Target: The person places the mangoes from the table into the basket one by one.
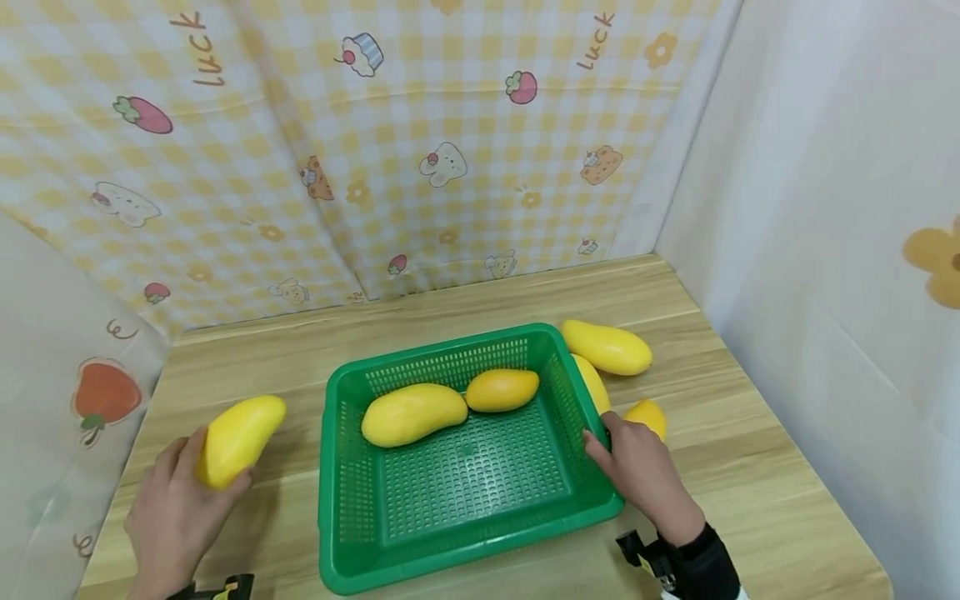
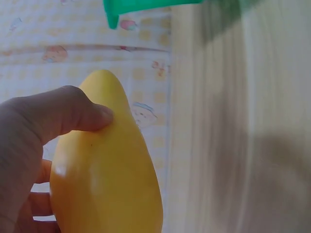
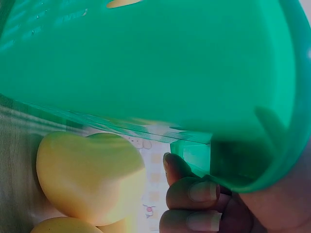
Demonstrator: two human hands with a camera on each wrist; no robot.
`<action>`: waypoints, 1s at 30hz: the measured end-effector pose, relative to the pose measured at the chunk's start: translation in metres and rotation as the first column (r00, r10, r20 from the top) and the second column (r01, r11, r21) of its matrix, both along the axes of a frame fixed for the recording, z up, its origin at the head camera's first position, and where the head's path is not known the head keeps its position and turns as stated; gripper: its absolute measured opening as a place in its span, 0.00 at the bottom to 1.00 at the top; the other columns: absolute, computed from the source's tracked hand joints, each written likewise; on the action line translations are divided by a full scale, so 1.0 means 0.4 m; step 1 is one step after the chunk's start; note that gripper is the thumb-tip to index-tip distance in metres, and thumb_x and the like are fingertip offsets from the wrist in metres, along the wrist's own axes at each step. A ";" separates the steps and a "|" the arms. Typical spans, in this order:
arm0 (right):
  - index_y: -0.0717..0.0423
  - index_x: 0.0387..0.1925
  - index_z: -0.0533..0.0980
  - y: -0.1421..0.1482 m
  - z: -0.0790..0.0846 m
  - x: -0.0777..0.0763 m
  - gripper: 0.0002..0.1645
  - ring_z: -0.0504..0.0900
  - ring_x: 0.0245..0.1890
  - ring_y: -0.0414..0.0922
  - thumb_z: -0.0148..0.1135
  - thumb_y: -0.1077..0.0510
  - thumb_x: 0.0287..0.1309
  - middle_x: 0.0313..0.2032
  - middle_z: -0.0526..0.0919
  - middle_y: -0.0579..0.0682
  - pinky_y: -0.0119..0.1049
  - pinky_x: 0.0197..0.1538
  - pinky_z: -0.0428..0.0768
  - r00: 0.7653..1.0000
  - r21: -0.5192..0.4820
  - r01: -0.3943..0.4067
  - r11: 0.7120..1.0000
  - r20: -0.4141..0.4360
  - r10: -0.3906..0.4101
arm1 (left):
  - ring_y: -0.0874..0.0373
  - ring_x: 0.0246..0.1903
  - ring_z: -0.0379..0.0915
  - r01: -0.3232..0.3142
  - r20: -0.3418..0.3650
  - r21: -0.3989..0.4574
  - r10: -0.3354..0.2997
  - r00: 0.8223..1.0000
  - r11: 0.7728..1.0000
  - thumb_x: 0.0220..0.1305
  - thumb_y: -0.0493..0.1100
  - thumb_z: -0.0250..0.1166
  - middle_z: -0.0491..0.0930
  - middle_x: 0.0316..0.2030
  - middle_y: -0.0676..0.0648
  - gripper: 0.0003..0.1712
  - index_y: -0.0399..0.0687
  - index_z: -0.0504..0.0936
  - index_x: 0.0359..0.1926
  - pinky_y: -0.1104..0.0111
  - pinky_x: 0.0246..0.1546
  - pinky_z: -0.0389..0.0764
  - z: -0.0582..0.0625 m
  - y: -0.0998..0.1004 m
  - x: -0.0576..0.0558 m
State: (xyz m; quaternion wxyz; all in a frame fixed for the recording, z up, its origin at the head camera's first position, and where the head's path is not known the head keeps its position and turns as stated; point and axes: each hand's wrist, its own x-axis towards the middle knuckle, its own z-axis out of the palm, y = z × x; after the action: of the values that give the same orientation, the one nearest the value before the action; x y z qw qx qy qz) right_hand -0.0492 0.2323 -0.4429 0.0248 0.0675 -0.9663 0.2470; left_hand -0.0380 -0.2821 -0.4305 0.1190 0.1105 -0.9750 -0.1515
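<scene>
My left hand (image 1: 176,508) grips a yellow mango (image 1: 240,437), left of the green plastic basket (image 1: 480,546). In the left wrist view the thumb presses on the upper side of this mango (image 2: 109,170), and other fingers reach behind it. At the basket's right side, my right hand (image 1: 645,467) holds the rim. The right wrist view shows its fingers curled under the edge of the green wall (image 3: 146,73). Inside the basket, toward the back, lie a larger yellow mango (image 1: 412,414) and a smaller orange-yellow mango (image 1: 502,390), end to end.
Outside the basket's right wall lie a long yellow mango (image 1: 609,347), another mango (image 1: 592,385) partly hidden by the rim, and a smaller one (image 1: 648,417) behind my right hand. A wood-grain table (image 1: 750,467) meets a checked cloth (image 1: 480,217) at the back and pale cloth at both sides.
</scene>
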 end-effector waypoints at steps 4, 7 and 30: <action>0.54 0.22 0.66 0.001 -0.001 -0.001 0.16 0.60 0.12 0.38 0.62 0.56 0.60 0.13 0.58 0.43 0.30 0.17 0.61 1.000 -0.003 0.001 1.000 -0.005 -0.001 | 0.31 0.43 0.67 0.028 -0.087 -0.008 -0.029 0.996 1.000 0.42 0.49 0.75 0.71 0.50 0.29 0.46 0.35 0.70 0.62 0.39 0.28 0.69 0.021 0.026 -0.009; 0.54 0.22 0.66 0.002 0.000 0.000 0.16 0.61 0.12 0.38 0.62 0.56 0.60 0.13 0.59 0.43 0.30 0.16 0.61 1.000 -0.008 0.010 1.000 0.001 -0.010 | 0.32 0.42 0.68 0.044 -0.128 -0.011 -0.045 0.991 0.999 0.41 0.48 0.75 0.72 0.50 0.30 0.46 0.35 0.71 0.62 0.40 0.29 0.69 0.039 0.044 -0.017; 0.54 0.23 0.67 -0.003 0.009 0.001 0.15 0.62 0.13 0.38 0.61 0.55 0.62 0.13 0.59 0.44 0.30 0.17 0.62 1.000 -0.030 0.004 1.000 0.018 -0.003 | 0.34 0.39 0.69 0.277 -0.361 -0.061 -0.280 0.889 0.959 0.37 0.49 0.72 0.74 0.48 0.31 0.44 0.35 0.74 0.59 0.46 0.31 0.68 0.140 0.157 -0.078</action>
State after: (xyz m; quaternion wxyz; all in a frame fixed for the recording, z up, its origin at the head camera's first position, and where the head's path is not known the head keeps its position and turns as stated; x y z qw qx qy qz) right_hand -0.0489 0.2313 -0.4392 0.0174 0.0632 -0.9629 0.2619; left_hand -0.0692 -0.2191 -0.3746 0.2761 -0.0611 -0.9420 -0.1809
